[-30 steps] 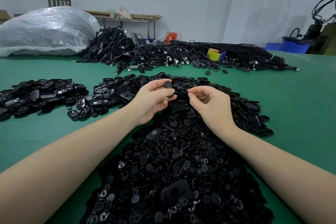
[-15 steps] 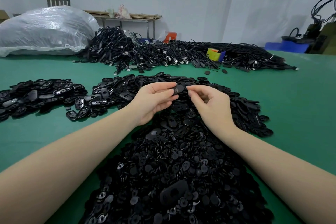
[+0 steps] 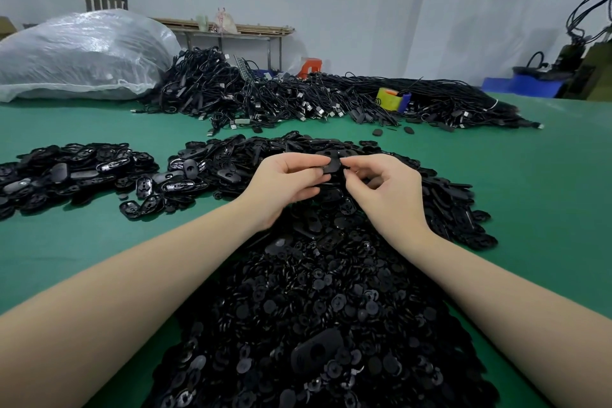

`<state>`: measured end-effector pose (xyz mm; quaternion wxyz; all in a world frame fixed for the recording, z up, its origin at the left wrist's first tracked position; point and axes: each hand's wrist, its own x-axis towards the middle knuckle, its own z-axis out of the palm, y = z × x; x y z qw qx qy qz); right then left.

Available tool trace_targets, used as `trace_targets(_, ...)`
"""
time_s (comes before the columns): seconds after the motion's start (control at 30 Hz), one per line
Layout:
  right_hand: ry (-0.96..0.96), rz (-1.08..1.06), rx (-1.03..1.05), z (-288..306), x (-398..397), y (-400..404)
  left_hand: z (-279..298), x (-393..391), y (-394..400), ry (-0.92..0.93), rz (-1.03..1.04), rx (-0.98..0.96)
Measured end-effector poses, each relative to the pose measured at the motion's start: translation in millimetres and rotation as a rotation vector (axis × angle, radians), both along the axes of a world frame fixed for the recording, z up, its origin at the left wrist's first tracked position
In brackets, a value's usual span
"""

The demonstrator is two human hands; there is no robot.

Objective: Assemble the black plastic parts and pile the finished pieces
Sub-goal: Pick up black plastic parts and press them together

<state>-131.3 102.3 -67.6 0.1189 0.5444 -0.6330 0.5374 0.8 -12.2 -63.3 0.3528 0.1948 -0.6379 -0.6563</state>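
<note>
Both hands met above the parts heap (image 3: pixel 331 291) at twelve o'clock — left hand (image 3: pixel 288 180) and right hand (image 3: pixel 385 187) each pinched one black part (image 3: pixel 332 165) in their grip, over the green bench (image 3: pixel 530 175).

Count, head view.

Hands: 2, the left hand (image 3: pixel 289 180) and the right hand (image 3: pixel 385 189); one small black plastic piece (image 3: pixel 332 165) pinched between them.

Heaps of black plastic parts on the green table (image 3: pixel 543 195): 3.
- One large heap of small round parts and oval shells (image 3: pixel 331 301) in the middle, pieces too many to count.
- One smaller pile of oval pieces (image 3: pixel 172 182) just left of it.
- One pile of oval pieces at far left (image 3: pixel 63 169).

Cable heaps (image 3: pixel 314 99): 1 long tangle across the back; cables uncountable.

Clear plastic sacks (image 3: pixel 82 56): 1.

Loose oval pieces near the cables (image 3: pixel 377 132): 2.

Tape rolls (image 3: pixel 388 98): 1 yellow.
</note>
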Motion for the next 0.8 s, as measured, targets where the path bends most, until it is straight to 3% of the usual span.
trace_targets(0.4,0.079,0.068,0.039,0.3,-0.2,-1.1,-0.2,-0.8,0.9,-0.017,-0.025,-0.018)
trace_targets(0.57,0.011,0.064,0.049,1.1,0.0,-1.3,0.8,-0.4,2.4,-0.022,-0.037,-0.028)
trace_targets(0.8,0.142,0.082,0.04,3.1,0.6,0.0,1.0,-0.3,3.0,-0.033,-0.066,-0.035)
